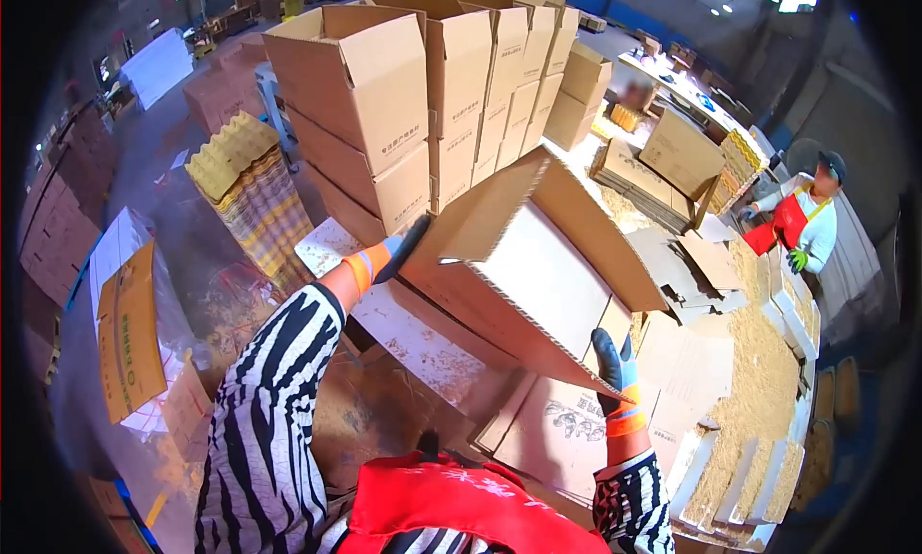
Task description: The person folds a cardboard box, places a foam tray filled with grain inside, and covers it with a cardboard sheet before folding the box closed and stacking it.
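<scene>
I hold an open cardboard box (538, 266) tilted in the air in front of me, its open side facing right and up. My left hand (399, 249), in a dark glove with an orange cuff, grips the box's upper left flap. My right hand (613, 362), gloved the same way, holds the box's lower right corner. Flattened cardboard sheets (567, 429) lie on the table under the box.
Stacks of assembled cartons (403, 93) stand behind the box. A pile of egg trays (254, 189) is at the left. Sawdust (759, 381) covers the table's right part. Another person in a red apron (802, 223) works at the far right.
</scene>
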The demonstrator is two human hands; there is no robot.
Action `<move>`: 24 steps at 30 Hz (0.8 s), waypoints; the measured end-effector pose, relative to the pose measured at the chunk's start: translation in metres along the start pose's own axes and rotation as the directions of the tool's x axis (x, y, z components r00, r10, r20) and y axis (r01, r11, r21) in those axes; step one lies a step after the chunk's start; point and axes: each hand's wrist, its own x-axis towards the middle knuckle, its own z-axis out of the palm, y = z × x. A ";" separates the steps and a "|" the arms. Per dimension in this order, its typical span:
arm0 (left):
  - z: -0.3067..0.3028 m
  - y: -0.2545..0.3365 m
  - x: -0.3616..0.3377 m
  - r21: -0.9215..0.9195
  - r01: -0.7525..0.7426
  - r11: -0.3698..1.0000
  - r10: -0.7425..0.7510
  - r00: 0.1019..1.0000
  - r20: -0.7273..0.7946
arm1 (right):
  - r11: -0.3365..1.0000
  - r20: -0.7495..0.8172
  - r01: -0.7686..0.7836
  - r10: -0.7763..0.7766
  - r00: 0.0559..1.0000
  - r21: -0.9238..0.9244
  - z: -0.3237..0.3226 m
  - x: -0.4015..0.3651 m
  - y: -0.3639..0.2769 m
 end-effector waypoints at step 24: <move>-0.024 -0.104 -0.010 0.103 -0.545 0.832 0.550 0.786 -0.284 | 0.980 -0.045 -0.147 0.142 0.989 -0.133 0.087 0.044 -0.022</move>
